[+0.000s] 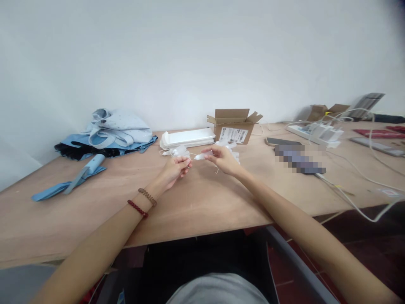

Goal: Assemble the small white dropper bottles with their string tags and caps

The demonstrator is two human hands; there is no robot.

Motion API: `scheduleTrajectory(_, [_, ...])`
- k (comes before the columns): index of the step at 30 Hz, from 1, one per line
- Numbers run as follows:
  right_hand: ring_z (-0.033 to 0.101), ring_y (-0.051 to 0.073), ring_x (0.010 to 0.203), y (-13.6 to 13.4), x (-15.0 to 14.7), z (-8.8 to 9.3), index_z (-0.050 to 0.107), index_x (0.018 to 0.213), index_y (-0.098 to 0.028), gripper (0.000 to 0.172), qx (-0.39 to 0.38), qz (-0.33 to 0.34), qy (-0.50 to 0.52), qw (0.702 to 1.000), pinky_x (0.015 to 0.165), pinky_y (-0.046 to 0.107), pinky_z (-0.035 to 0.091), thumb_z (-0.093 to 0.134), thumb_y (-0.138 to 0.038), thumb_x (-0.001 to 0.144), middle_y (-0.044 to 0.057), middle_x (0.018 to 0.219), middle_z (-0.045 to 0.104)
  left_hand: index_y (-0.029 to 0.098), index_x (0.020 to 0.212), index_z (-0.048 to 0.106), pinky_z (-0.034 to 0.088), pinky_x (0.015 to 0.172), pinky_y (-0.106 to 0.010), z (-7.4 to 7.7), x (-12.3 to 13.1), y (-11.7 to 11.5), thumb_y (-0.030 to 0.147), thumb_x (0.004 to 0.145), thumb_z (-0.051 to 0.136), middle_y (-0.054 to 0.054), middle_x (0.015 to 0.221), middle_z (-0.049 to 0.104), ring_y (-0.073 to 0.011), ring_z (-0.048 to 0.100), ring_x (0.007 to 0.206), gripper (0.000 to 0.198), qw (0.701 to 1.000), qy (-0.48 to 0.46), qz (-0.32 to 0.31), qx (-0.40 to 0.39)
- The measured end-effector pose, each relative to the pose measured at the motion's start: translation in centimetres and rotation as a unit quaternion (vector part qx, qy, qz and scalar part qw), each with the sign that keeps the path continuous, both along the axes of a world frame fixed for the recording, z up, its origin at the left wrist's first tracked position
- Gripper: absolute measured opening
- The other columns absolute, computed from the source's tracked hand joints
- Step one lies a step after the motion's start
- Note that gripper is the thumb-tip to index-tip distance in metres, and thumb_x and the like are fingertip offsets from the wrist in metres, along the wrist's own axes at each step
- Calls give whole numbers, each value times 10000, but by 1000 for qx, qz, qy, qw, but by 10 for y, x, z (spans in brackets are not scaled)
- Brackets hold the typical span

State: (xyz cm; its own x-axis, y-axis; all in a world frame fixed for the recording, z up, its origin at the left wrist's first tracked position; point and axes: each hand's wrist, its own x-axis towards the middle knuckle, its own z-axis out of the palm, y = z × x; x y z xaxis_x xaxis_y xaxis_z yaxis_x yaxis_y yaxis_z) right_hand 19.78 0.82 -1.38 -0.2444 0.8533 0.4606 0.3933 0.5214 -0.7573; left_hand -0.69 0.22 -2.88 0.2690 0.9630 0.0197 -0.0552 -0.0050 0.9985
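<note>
Between the fingers of my right hand point(225, 160) is a small translucent white bottle point(200, 156), its narrow tip turned left. My left hand point(177, 169) is closed in a pinch just left of that tip; a thin pale strand seems to lead from the tip to these fingers, but what they hold is too small to make out. More small translucent bottles point(179, 150) lie behind my left hand. Others point(228, 145) lie behind and beside my right hand, partly hidden by it. A short string point(216, 169) shows on the table below my right wrist.
Behind my hands, a white stack point(191, 137) stands beside an open cardboard box point(234, 128) on the wooden table point(202, 211). Folded cloth point(120, 126) and a blue folded umbrella point(85, 171) lie left. Rightward are a phone point(283, 142), a power strip point(311, 134) and loose cables point(351, 200).
</note>
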Motion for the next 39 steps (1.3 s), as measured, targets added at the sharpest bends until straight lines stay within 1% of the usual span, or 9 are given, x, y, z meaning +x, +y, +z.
scheduleTrajectory(4, [556, 145, 717, 0, 0, 0, 689, 928, -184, 198, -3, 3, 3, 1000, 656, 282, 438, 611, -288, 779, 38, 857, 668, 119, 722, 580, 245, 400, -162, 1, 0, -1, 286, 719, 692, -8, 695, 551, -40, 409, 480, 201, 1000, -4, -2, -10])
scheduleTrajectory(10, [529, 134, 646, -1, 0, 1, 689, 921, -178, 212, -13, 5, 13, 1000, 603, 270, 411, 616, -314, 777, 20, 748, 644, 116, 744, 587, 241, 400, -156, 3, 1, -1, 264, 717, 700, -2, 678, 540, -37, 412, 475, 189, 999, -18, 8, -34])
scheduleTrajectory(15, [538, 137, 666, -3, -1, 4, 684, 906, -173, 209, -9, 0, 15, 1000, 616, 272, 414, 629, -316, 764, 27, 783, 657, 111, 749, 588, 234, 402, -157, 3, 1, -2, 260, 715, 699, 0, 673, 530, -35, 404, 474, 189, 999, -21, -2, -44])
scheduleTrajectory(20, [497, 120, 611, -5, -1, 6, 686, 911, -172, 227, -12, -1, 6, 1000, 590, 263, 392, 634, -335, 762, 13, 735, 640, 113, 758, 591, 233, 406, -162, 4, 1, -2, 262, 711, 699, 7, 660, 528, -36, 403, 470, 190, 998, -22, -7, -51])
scheduleTrajectory(25, [524, 134, 656, -5, 0, 5, 690, 918, -167, 238, -19, 4, 10, 1000, 609, 271, 400, 637, -337, 760, 27, 771, 651, 114, 764, 588, 245, 409, -155, 4, 0, -1, 240, 718, 691, 19, 641, 510, -32, 395, 457, 169, 997, -34, -9, -63])
scheduleTrajectory(30, [522, 125, 655, -5, 0, 4, 691, 911, -168, 224, -12, 4, 12, 1000, 623, 267, 409, 631, -326, 764, 30, 805, 660, 106, 778, 587, 257, 411, -144, 2, -1, 0, 218, 732, 678, 26, 624, 493, -24, 386, 442, 152, 996, -35, -4, -76])
scheduleTrajectory(35, [499, 120, 623, -4, -1, 2, 690, 921, -151, 237, -23, -2, 13, 1000, 588, 254, 385, 633, -311, 757, 14, 719, 626, 98, 789, 589, 263, 405, -141, 0, -2, 2, 217, 751, 659, 24, 629, 490, -24, 391, 440, 143, 996, -38, -17, -75])
scheduleTrajectory(39, [505, 120, 635, -4, -2, 2, 688, 917, -145, 224, -23, -1, 16, 1000, 604, 259, 391, 632, -293, 759, 21, 746, 637, 98, 795, 596, 269, 400, -143, -1, -3, 4, 226, 762, 651, 22, 631, 492, -27, 397, 440, 143, 996, -37, -17, -73])
